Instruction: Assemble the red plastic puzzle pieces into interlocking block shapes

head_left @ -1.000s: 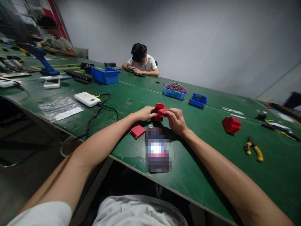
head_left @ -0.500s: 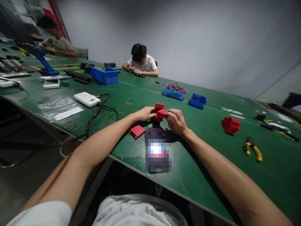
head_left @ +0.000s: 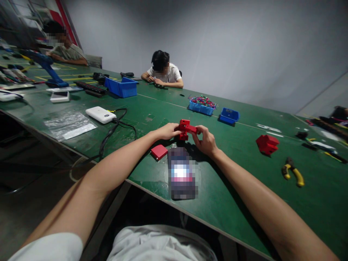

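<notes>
Red plastic assembly [head_left: 186, 129] held above the green counter [head_left: 239, 156], beyond the phone; left hand [head_left: 168, 131] grips it, right hand [head_left: 206, 139] has turned its piece flatter.

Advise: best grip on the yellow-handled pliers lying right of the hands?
Probably the two yellow handles of the pliers, from above. They lie flat on the green table, handles splayed toward the near right with bare table around them; the dark jaws point up-left and are thinner.

Green table [head_left: 244, 174] carries red lid [head_left: 159, 152], pliers [head_left: 292, 172] (yellow-handled), blue bins [head_left: 230, 116]
</notes>
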The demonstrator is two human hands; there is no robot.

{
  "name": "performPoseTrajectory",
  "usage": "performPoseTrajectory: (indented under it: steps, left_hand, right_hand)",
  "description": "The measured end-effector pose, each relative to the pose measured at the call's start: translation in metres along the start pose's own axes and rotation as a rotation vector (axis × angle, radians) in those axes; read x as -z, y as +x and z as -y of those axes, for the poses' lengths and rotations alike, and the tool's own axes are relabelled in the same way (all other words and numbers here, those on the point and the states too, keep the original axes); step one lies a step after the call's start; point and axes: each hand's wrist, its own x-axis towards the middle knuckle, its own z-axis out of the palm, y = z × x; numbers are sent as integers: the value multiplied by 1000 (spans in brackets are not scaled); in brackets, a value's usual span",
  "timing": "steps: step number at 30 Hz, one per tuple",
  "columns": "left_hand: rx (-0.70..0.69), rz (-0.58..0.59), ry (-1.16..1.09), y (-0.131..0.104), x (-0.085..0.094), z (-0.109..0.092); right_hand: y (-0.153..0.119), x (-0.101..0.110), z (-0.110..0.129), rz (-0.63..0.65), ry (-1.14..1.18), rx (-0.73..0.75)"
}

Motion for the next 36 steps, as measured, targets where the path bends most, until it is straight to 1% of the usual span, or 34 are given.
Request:
performPoseTrajectory:
  steps: [5, 7, 11, 16, 20, 22, 25, 28, 30, 33, 36]
  left_hand:
    - [-19, 7, -29, 0, 1, -1]
    - [-11, 1, -45, 0, 0, -1]
    - [-1, -7, -48, 0, -1, 0]
    - [4, 5, -43, 1, -1, 1]
    - [13, -1, -40, 0, 0, 0]
    - [12, 0, -43, 0, 0, 0]
    - [13, 2, -46, 0, 0, -1]
    - [12, 2, -44, 1, -1, 0]
    - [11, 5, -41, 1, -1, 0]
    - [16, 12, -28, 0, 0, -1]
    - [18, 11, -19, 0, 1, -2]
  right_hand:
    - [4, 2, 3, 66, 20, -57]
    - [7, 3, 4, 53, 32, -108]
    - [9, 1, 2, -6, 98, -315]
    - [4, -5, -11, 17, 251, -599]
    - [2, -7, -17, -6, 216, -715]
    - [4, -5, -15, -19, 210, -787]
    - [8, -1, -10, -13, 260, -911]
    - [12, 2, -8, -12, 295, -998]
    - [13, 3, -9, -16, 357, -1048]
    - [13, 2, -11, -26, 519, -1109]
    - [11, 0, -13, 8, 668, -1148]
